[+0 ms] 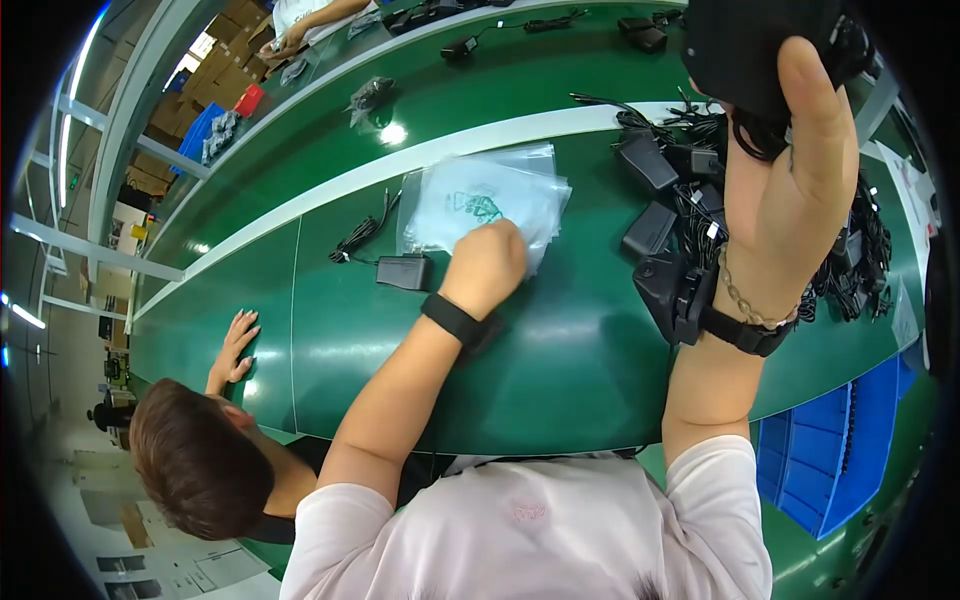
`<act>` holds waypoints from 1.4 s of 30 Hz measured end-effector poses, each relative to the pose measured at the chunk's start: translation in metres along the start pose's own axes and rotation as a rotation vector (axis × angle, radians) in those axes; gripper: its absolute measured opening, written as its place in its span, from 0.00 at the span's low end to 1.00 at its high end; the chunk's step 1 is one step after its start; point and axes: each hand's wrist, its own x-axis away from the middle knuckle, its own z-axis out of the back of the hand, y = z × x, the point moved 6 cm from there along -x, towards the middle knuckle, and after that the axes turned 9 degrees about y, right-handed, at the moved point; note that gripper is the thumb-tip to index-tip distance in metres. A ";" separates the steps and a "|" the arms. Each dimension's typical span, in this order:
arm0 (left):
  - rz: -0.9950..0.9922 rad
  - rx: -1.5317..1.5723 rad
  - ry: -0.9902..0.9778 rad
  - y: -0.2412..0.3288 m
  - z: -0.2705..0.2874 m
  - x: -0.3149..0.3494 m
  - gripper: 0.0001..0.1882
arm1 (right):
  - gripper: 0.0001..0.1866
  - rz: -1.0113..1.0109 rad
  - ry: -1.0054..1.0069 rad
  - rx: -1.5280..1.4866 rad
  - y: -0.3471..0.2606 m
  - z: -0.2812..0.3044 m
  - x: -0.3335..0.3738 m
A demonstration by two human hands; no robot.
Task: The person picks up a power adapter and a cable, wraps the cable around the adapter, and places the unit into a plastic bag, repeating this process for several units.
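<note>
My left hand [487, 266], a black band on its wrist, is closed over the near edge of a stack of clear plastic bags [440, 205] with green print. Its fingertips are hidden, so what they pinch does not show. To the left of the bags lies a black power adapter [403, 272] with a bundled cord [355, 238]. Raised close to the camera at the upper right, my right hand [805, 170] is closed on another black power adapter [740, 55], partly cut off by the frame. Dark cord loops show by its palm. A black strapped device [672, 295] sits on my right wrist.
Several black adapters [648, 160] and cords pile up at right on the green table [560, 370]. A white rail [360, 180] divides it from another green surface with bagged items. A co-worker's hand [235, 345] rests at left. Blue bins [825, 450] stand below right.
</note>
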 end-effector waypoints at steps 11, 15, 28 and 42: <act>-0.019 0.172 -0.115 -0.012 0.011 0.027 0.11 | 0.19 -0.282 -0.074 0.199 0.029 -0.039 0.019; 0.098 0.108 -0.060 -0.012 0.033 0.022 0.13 | 0.17 -0.737 -0.277 0.284 0.069 -0.037 0.057; 0.069 0.228 0.222 -0.027 0.056 0.027 0.14 | 0.14 -1.051 -0.010 0.341 0.150 -0.002 0.165; 0.285 0.512 0.472 -0.054 0.075 0.021 0.10 | 0.23 -0.513 -0.678 0.945 0.113 -0.051 0.172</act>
